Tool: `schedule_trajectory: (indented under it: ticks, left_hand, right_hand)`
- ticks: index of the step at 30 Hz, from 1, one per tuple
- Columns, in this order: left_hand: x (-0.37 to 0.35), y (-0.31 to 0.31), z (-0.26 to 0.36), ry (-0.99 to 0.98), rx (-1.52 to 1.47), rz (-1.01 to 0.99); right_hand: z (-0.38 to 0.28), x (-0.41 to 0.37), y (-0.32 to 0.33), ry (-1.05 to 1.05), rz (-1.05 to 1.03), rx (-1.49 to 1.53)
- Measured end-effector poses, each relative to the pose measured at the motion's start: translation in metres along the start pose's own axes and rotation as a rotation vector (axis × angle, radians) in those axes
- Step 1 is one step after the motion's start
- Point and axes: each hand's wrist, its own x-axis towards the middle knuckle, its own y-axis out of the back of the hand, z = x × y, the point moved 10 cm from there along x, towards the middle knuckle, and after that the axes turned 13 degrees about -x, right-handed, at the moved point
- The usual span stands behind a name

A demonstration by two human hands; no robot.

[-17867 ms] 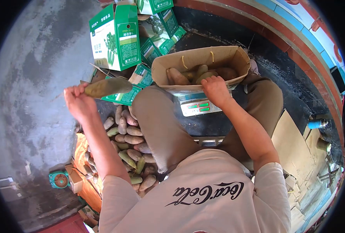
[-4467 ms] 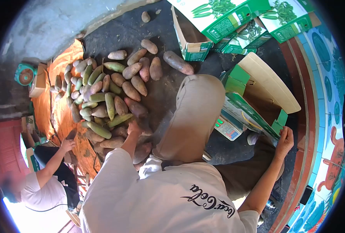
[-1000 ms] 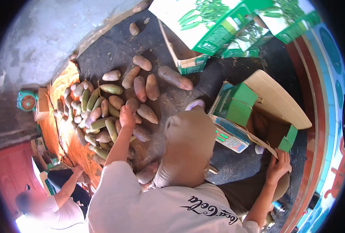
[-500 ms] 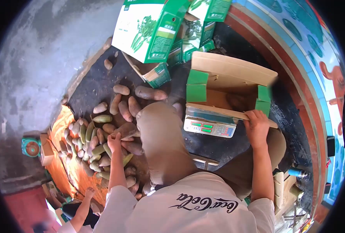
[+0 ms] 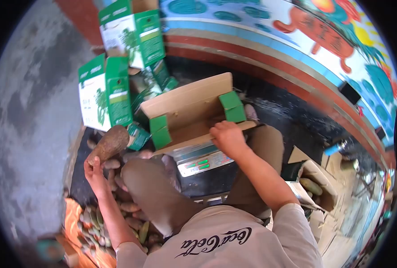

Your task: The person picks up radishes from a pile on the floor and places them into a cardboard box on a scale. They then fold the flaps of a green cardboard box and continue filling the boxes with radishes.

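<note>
My left hand [image 5: 96, 167] is closed round the lower end of a large brown tuber [image 5: 110, 144], lifted above the others and tilted. My right hand [image 5: 229, 136] is closed on the near flap of an open cardboard box [image 5: 187, 99] with green end flaps. That box rests on a digital scale [image 5: 204, 164] with green displays, between my knees. Its inside is partly shaded, and I cannot make out what lies in it. Several brown and green tubers [image 5: 129, 206] are heaped by my left leg.
White and green printed boxes [image 5: 119, 96] stand beyond my left hand. An orange sheet [image 5: 72, 214] lies under the heap. At the right are a carton holding green tubers [image 5: 311, 186] and a blue bottle [image 5: 334, 148]. A painted wall [image 5: 252, 18] runs behind.
The view has turned to the right. My left hand has raised a large tuber from the heap, up and away from my body. My right hand is still at the box flap.
</note>
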Motion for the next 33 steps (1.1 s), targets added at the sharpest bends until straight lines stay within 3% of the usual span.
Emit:
schedule_trajectory:
  ticks: [8, 11, 14, 17, 21, 22, 25, 29, 32, 33]
  left_hand:
    - [-0.012, -0.179, -0.055, 0.184, 0.254, -0.427]
    - [-0.012, -0.209, -0.112, 0.156, 0.453, -0.569]
    - [-0.028, -0.242, -0.130, -0.112, 0.788, -0.708]
    - [-0.042, -0.263, -0.142, -0.111, 0.796, -0.799]
    - [-0.046, -0.267, -0.162, -0.024, 0.842, -0.837]
    - [-0.044, -0.262, -0.181, 0.131, 0.788, -0.874]
    - [-0.052, -0.262, -0.165, 0.212, 0.537, -0.882]
    - [-0.037, -0.237, -0.095, 0.120, 0.336, -0.723]
    - [-0.013, -0.181, -0.036, -0.064, 0.254, -0.547]
    - [-0.002, -0.157, -0.022, -0.131, 0.348, -0.478]
  right_hand:
    - [0.003, -0.006, -0.004, -0.034, 0.003, -0.058]
    - [0.003, -0.007, -0.004, -0.034, -0.017, -0.087]
    - [0.001, -0.006, -0.003, -0.035, -0.032, -0.074]
    - [0.005, -0.008, -0.002, -0.055, -0.043, -0.059]
    - [0.004, -0.007, -0.013, -0.062, -0.053, -0.056]
    - [0.004, -0.007, -0.014, -0.061, -0.066, -0.058]
    - [0.004, -0.006, -0.015, -0.064, -0.065, -0.064]
    - [0.005, -0.003, -0.011, -0.073, -0.056, -0.044]
    - [0.002, -0.003, -0.008, -0.065, -0.050, -0.055]
    - [0.002, -0.002, -0.008, -0.063, -0.059, -0.056]
